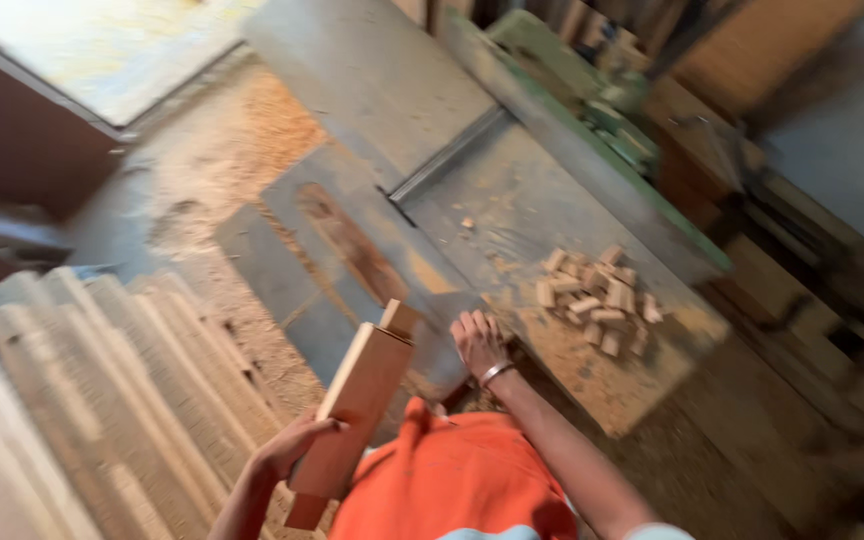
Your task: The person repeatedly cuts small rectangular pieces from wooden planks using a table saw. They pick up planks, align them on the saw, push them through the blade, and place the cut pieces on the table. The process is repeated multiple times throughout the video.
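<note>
My left hand (pixel 297 447) grips a flat reddish-brown wooden board (pixel 362 392) near its lower end, and the board tilts up toward the machine. My right hand (pixel 478 340), with a metal bangle on the wrist, rests palm down on the near edge of the grey metal machine table (pixel 512 200), fingers spread and holding nothing. A pile of several small cut wood blocks (pixel 597 292) lies on the table just right of that hand. The frame is motion-blurred.
A stack of long pale wooden slats (pixel 82 400) fills the lower left. Sawdust covers the floor (pixel 252 130) at the left and the table's front corner. A green fence (pixel 592 150) runs along the table's far side. Dark timber lies at the right.
</note>
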`<action>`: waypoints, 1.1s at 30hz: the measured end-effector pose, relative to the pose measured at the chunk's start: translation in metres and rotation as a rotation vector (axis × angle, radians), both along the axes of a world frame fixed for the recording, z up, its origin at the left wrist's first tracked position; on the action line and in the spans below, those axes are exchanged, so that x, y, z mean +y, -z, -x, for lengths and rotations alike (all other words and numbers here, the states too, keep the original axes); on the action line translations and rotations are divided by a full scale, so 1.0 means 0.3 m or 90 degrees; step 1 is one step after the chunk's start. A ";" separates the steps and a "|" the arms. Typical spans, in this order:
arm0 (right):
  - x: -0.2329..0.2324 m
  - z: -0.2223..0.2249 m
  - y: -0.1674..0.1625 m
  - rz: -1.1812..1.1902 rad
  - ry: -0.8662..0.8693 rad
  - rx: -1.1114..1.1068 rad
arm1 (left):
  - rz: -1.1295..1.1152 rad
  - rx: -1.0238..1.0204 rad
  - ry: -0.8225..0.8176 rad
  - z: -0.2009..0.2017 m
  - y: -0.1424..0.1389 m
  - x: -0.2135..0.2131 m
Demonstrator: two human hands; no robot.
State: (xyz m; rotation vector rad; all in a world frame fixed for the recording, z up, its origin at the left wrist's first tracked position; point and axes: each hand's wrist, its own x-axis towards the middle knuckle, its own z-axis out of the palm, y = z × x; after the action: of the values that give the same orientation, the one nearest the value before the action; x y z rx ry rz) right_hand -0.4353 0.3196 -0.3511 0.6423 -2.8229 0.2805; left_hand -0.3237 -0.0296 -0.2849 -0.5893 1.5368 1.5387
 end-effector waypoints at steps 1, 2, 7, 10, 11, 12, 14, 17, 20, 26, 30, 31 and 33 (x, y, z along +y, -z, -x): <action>0.043 -0.009 0.006 -0.002 0.038 0.090 | -0.001 0.009 -0.009 -0.002 0.018 0.014; 0.104 -0.018 0.016 0.007 0.096 0.033 | -0.001 0.020 -0.024 -0.005 0.036 0.023; 0.436 0.031 -0.023 0.036 0.372 -0.026 | 0.034 0.037 -0.034 0.015 0.094 0.050; 0.603 0.026 -0.099 0.041 0.440 0.041 | 0.022 0.057 0.003 0.048 0.097 0.078; 0.626 0.010 -0.127 0.085 0.466 0.000 | 0.016 0.051 0.002 0.061 0.093 0.091; 0.638 -0.008 -0.159 0.134 0.485 -0.041 | 0.014 0.048 -0.005 0.072 0.081 0.098; 0.615 -0.016 -0.213 0.165 0.420 0.073 | -0.100 0.049 0.024 0.094 0.047 0.110; 0.476 -0.041 -0.263 0.292 0.394 -0.076 | -0.235 0.029 -0.042 0.099 -0.044 0.112; 0.246 -0.096 -0.272 0.386 0.180 -0.101 | -0.449 0.116 -0.131 0.084 -0.170 0.108; -0.272 -0.216 -0.260 0.508 -0.296 -0.697 | -0.476 0.455 -0.387 -0.091 -0.501 0.071; -0.523 -0.271 -0.315 0.656 -0.544 -0.969 | -0.461 0.638 -0.674 -0.297 -0.682 0.064; -0.565 -0.307 -0.356 0.692 -0.578 -1.047 | -0.392 0.689 -0.735 -0.366 -0.716 0.069; -0.660 -0.373 -0.475 0.646 -0.583 -1.081 | -0.250 0.784 -0.841 -0.496 -0.778 0.063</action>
State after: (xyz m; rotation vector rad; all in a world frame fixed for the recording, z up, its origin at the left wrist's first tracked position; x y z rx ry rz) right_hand -0.3234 0.1215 -0.2085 1.8022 -2.1079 3.3166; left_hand -0.1750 -0.0106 -0.0515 -0.3933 1.5269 3.5909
